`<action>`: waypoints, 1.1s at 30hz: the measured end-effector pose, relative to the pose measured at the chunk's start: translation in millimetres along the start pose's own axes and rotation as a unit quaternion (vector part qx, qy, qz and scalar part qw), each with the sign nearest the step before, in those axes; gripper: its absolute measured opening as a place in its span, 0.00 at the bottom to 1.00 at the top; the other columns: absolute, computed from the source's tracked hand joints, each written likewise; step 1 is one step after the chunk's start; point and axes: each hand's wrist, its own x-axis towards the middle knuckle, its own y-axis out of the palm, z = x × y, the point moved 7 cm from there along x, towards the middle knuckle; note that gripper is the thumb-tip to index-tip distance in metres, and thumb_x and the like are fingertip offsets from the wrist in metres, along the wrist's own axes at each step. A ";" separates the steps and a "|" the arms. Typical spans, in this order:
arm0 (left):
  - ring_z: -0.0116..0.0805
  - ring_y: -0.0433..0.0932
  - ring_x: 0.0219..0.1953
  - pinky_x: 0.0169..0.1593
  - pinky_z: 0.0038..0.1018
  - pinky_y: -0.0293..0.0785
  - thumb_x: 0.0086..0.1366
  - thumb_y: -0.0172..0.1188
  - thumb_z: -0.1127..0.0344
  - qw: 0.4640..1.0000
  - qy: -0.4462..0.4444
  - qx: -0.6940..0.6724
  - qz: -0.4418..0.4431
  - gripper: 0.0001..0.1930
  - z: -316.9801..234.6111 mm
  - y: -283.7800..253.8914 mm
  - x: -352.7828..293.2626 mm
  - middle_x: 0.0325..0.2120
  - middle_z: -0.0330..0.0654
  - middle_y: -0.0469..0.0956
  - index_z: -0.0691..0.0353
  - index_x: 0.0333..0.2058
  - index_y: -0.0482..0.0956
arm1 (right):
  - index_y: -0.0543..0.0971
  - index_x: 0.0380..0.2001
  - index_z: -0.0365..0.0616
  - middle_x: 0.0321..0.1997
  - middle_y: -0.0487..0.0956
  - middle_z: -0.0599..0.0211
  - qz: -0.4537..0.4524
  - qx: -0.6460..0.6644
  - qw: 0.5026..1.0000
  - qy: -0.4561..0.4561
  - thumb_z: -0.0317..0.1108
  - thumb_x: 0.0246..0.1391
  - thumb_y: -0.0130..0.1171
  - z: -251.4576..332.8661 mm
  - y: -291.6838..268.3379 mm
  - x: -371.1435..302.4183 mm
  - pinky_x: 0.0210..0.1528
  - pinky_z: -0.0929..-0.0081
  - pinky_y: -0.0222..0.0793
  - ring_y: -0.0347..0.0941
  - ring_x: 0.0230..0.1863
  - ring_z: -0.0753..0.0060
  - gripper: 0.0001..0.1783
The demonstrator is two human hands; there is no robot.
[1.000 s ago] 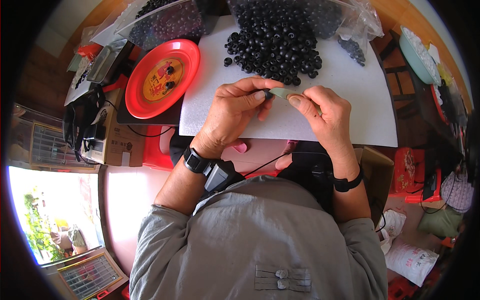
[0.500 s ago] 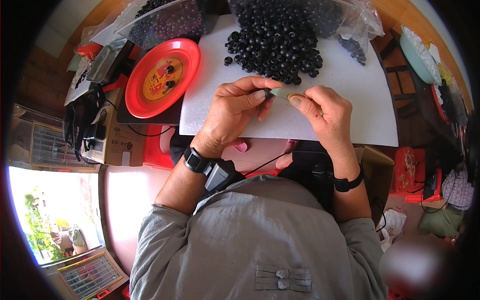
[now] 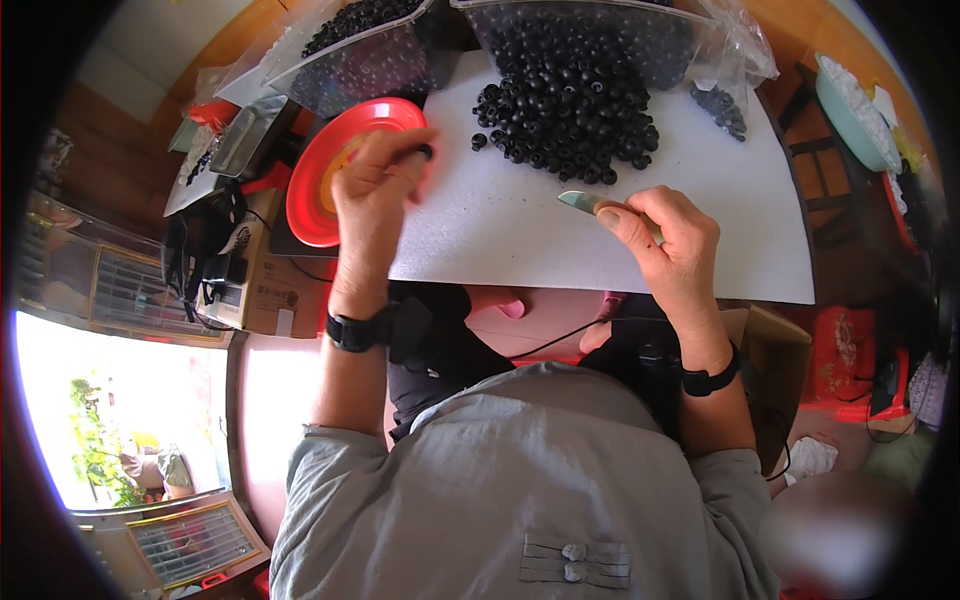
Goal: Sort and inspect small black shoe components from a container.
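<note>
My left hand (image 3: 372, 195) is over the near right rim of a red plate (image 3: 305, 190), slightly smeared by motion. Its fingers pinch a small round black piece (image 3: 425, 152), like a bead with a hole. My right hand (image 3: 665, 235) is closed around a small knife, whose short blade (image 3: 578, 201) points left above the white board (image 3: 480, 240). Beyond the blade lies a heap of the same black pieces (image 3: 570, 120), with one stray piece (image 3: 478, 142) at its left. My left hand covers much of the plate's middle.
Two clear plastic bins (image 3: 360, 75) (image 3: 640, 50) with more black pieces stand at the back. A clear bag (image 3: 718, 108) of dark pieces is right of the heap. A metal tray (image 3: 248, 135) lies far left, a pale green basin (image 3: 850, 115) far right, a cardboard box (image 3: 280, 295) at left.
My left hand has moved left from the blade to the red plate with the black piece. My right hand keeps the knife, its blade now apart from any piece. The view has shifted slightly.
</note>
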 end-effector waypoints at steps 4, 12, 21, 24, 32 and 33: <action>0.30 0.75 0.33 0.38 0.26 0.72 0.60 0.59 0.76 0.959 0.103 0.263 -0.033 0.09 25.7 -47.5 21.1 0.36 0.39 0.81 0.63 0.38 0.85 | 0.77 0.21 0.45 0.19 0.76 0.71 -0.002 -0.001 1.000 -0.012 0.37 0.52 0.70 0.2 0.8 -0.2 0.22 0.73 0.64 0.70 0.21 0.71 0.14; 0.37 0.76 0.32 0.38 0.30 0.72 0.57 0.65 0.73 0.915 0.200 0.345 0.061 0.09 7.5 34.5 24.7 0.29 0.44 0.76 0.66 0.38 0.84 | 0.77 0.20 0.45 0.19 0.77 0.71 -0.015 0.014 1.000 -0.008 0.37 0.51 0.71 -0.6 -1.7 -2.3 0.22 0.73 0.65 0.71 0.21 0.71 0.14; 0.46 0.78 0.36 0.42 0.37 0.74 0.57 0.66 0.67 0.886 0.164 0.423 0.101 0.10 43.9 58.9 51.9 0.33 0.48 0.77 0.65 0.37 0.84 | 0.78 0.21 0.45 0.20 0.77 0.71 -0.018 0.004 1.000 -0.006 0.36 0.52 0.70 2.3 -3.2 -3.0 0.22 0.73 0.65 0.72 0.22 0.71 0.13; 0.46 0.79 0.35 0.42 0.37 0.75 0.57 0.65 0.68 0.894 0.161 0.410 0.088 0.10 49.4 52.8 56.3 0.32 0.48 0.77 0.65 0.36 0.84 | 0.78 0.21 0.45 0.20 0.77 0.71 -0.020 0.007 1.000 -0.012 0.36 0.52 0.70 2.6 -2.9 -3.8 0.22 0.73 0.65 0.72 0.22 0.71 0.12; 0.44 0.78 0.33 0.38 0.34 0.74 0.57 0.62 0.76 0.964 0.163 0.193 0.087 0.10 2.5 63.8 7.9 0.30 0.49 0.77 0.66 0.39 0.83 | 0.78 0.24 0.47 0.21 0.76 0.72 -0.045 -0.055 0.995 -0.065 0.34 0.51 0.69 3.2 -2.1 -6.8 0.23 0.69 0.65 0.72 0.23 0.67 0.09; 0.46 0.77 0.36 0.40 0.36 0.75 0.57 0.62 0.76 0.965 0.151 0.184 0.112 0.09 1.1 70.5 0.1 0.31 0.48 0.76 0.66 0.38 0.83 | 0.78 0.25 0.48 0.22 0.76 0.72 -0.056 -0.078 0.992 -0.084 0.34 0.51 0.69 6.3 -2.5 -6.8 0.24 0.68 0.66 0.72 0.24 0.66 0.08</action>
